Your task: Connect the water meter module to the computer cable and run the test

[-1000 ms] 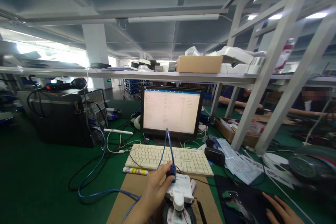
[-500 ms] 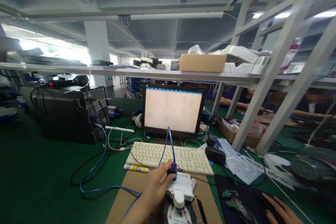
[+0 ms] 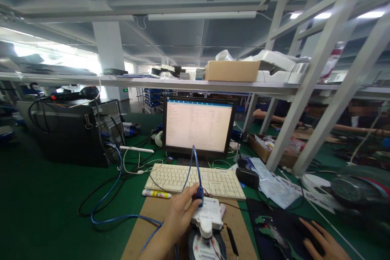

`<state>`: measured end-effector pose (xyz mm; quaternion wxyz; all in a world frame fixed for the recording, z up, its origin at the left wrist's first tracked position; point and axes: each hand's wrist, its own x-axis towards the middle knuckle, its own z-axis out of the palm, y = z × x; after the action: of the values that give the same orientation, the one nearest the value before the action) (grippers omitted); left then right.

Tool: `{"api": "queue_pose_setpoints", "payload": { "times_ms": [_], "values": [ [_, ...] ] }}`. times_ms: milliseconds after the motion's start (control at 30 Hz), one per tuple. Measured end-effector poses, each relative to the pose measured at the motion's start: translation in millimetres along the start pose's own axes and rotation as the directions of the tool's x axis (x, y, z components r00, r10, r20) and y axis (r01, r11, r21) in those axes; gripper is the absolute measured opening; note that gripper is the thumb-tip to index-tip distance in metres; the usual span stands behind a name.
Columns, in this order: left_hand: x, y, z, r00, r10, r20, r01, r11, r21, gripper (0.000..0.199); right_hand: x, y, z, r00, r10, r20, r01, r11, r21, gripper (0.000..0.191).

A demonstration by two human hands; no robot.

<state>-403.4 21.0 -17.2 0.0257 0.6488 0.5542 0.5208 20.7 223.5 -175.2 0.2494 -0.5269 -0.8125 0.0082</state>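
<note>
My left hand [image 3: 182, 211] pinches a blue cable connector [image 3: 198, 196] against the top of a white plastic device [image 3: 210, 212]. From the connector a blue cable [image 3: 196, 166] loops up in front of the monitor. The white device sits above a round black-rimmed meter [image 3: 204, 248], over a sheet of brown cardboard [image 3: 137, 239]. At the lower right, my right hand [image 3: 326, 241] rests over a dark computer mouse [image 3: 312, 237] on a black mouse pad [image 3: 257, 211], fingers curved around it.
Behind the device lie a cream keyboard [image 3: 183, 178] and a marker [image 3: 157, 193]; a lit monitor [image 3: 198, 126] stands beyond. A black computer case [image 3: 61, 134] is at left. Plastic bags [image 3: 274, 183] and slanted shelf posts [image 3: 317, 65] are at right. Other people sit across the table.
The whole view has shifted slightly, with the scene moving a little left and up. Both hands keep the same holds.
</note>
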Motion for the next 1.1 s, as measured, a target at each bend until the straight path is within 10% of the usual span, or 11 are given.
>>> {"api": "queue_pose_setpoints", "payload": {
  "times_ms": [1100],
  "values": [
    [1, 5, -3.2, 1.000, 0.003, -0.001, -0.003, 1.000, 0.009, 0.036, 1, -11, -6, 0.999, -0.013, -0.039, 0.010, 0.996, -0.085, 0.067]
  ]
}}
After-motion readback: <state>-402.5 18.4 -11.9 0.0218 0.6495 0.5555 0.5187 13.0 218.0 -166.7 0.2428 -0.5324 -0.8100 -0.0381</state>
